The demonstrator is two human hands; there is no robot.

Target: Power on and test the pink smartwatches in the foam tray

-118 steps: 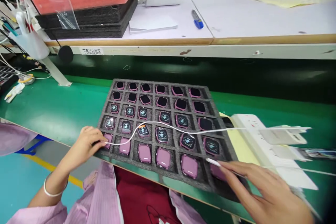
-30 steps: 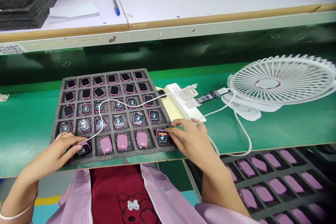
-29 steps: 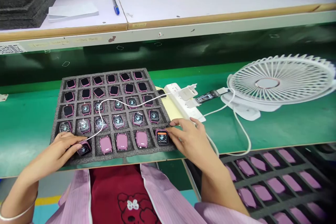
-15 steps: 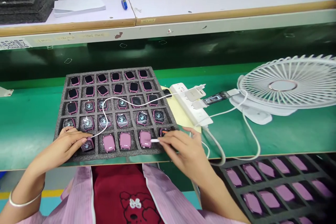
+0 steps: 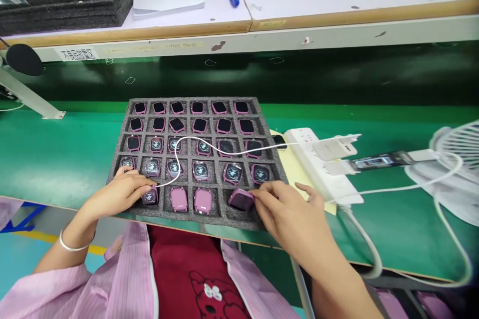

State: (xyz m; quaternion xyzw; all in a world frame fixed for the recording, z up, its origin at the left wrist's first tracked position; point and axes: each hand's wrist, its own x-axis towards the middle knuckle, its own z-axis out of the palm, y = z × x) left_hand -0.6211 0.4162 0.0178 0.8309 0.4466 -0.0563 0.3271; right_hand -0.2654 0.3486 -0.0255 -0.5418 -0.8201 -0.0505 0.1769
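The left grip (image 5: 119,192) and right grip (image 5: 294,214) cover the foam tray's (image 5: 220,220) corners at 8 and 4 o'clock, hiding what lies there; the left fingers also hide part of 1 watch (image 5: 127,161). The end of the white cable (image 5: 194,138) is lost at those fingers. Lit dials are too small to read. The fan (image 5: 466,135) at 3 o'clock and the foam stack (image 5: 75,7) at 10 are cut off. The shelf label's (image 5: 79,54) characters are blurred.
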